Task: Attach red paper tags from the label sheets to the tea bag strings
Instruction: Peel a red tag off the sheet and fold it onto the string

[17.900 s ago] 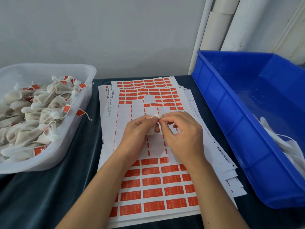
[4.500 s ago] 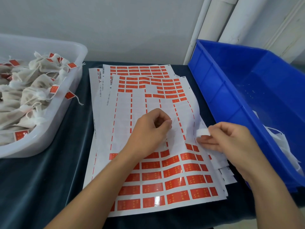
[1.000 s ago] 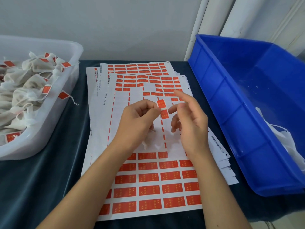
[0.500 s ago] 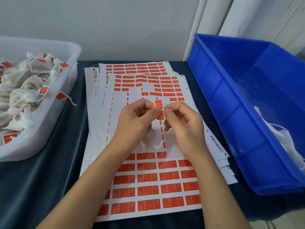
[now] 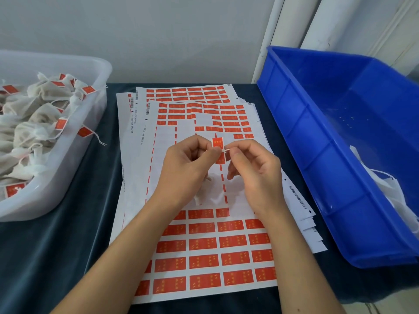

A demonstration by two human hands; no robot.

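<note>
Both hands had closed together since a second ago: left hand (image 5: 184, 168) pinched red tag (image 5: 217, 142), right hand (image 5: 254, 171) pinched string (image 5: 226, 150) beside it, above label sheets (image 5: 204, 257). Clear tub (image 5: 68, 168) held tagged tea bags (image 5: 40, 114); blue bin (image 5: 317, 155) held white scraps (image 5: 390, 189).

Red tags with yellow marks (image 5: 204, 261) on white sheets (image 5: 163, 155); blue bin (image 5: 340, 155); dark cloth (image 5: 56, 257).

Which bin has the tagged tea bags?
The clear bin on the left: its tea bags carry red tags. The blue bin holds only white ones.
</note>
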